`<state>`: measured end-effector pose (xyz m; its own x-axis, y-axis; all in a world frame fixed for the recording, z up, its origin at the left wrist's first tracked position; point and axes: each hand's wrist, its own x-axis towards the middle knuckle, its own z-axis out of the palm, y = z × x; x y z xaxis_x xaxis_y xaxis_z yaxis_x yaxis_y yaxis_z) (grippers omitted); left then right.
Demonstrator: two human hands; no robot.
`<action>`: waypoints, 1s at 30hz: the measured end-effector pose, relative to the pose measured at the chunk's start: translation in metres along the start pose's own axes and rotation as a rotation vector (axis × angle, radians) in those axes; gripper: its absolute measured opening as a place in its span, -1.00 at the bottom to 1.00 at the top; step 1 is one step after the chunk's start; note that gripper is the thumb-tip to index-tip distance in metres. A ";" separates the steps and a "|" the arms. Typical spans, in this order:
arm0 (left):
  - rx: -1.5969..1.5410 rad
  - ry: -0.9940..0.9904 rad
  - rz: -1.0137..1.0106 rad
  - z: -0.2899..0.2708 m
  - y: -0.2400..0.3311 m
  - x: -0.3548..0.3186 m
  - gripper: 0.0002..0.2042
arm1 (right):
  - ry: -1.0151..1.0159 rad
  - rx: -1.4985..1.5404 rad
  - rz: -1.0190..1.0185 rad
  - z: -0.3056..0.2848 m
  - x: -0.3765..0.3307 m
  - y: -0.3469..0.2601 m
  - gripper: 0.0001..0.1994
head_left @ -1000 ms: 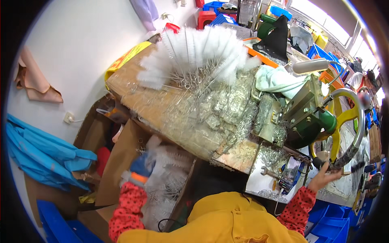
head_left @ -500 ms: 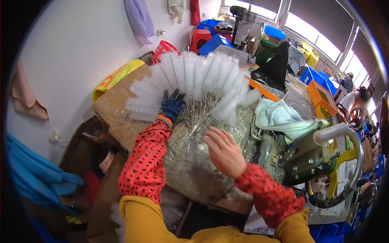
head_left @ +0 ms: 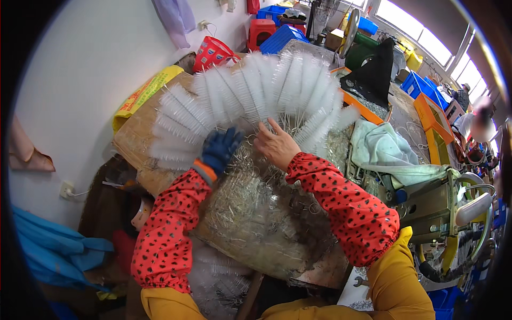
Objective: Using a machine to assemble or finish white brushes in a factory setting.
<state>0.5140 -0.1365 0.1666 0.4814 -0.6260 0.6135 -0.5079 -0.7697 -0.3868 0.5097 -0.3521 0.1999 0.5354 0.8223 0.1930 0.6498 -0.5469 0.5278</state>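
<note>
White-bristled wire brushes (head_left: 298,80) lie fanned out across the worktable, their looped wire handles pointing toward me. My left hand (head_left: 220,151), in a dark blue glove with an orange cuff, rests over the handle ends on the left, its fingers loosely apart. Just right of it is my bare right hand (head_left: 278,147), fingers bent and apart, touching the handles of the middle brushes. No brush is visibly lifted by either hand. Parts of the handles are hidden under my hands, and a blur lies between them.
A green machine with a handwheel (head_left: 434,210) stands at right, beside a pale green towel (head_left: 378,149). Behind are an orange tray (head_left: 360,111) and a red bucket (head_left: 212,53). A yellow bag (head_left: 141,96) lies by the left wall. Another person (head_left: 474,125) sits far right.
My right hand has moved up and forward onto the brush handles. My left hand has shifted down slightly from the bristles toward the loops. The view has tilted a little.
</note>
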 end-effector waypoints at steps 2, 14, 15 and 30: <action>-0.156 -0.200 -0.158 0.003 0.006 0.015 -0.85 | 0.006 -0.068 -0.015 -0.004 -0.002 0.003 -0.66; -0.362 -0.184 -0.055 -0.070 0.089 -0.063 -0.80 | 0.329 0.342 0.187 -0.045 0.002 -0.018 -0.77; -0.383 -0.270 -0.003 -0.077 0.092 -0.065 -0.76 | 0.152 0.397 0.253 -0.039 0.012 -0.036 -0.78; -0.276 -0.535 -0.084 -0.074 0.095 -0.062 -0.59 | -0.316 0.515 0.296 -0.032 -0.024 -0.033 -0.83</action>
<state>0.3829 -0.1617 0.1423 0.7838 -0.5958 0.1751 -0.5846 -0.8031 -0.1154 0.4581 -0.3481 0.2041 0.8116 0.5838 -0.0240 0.5841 -0.8116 0.0125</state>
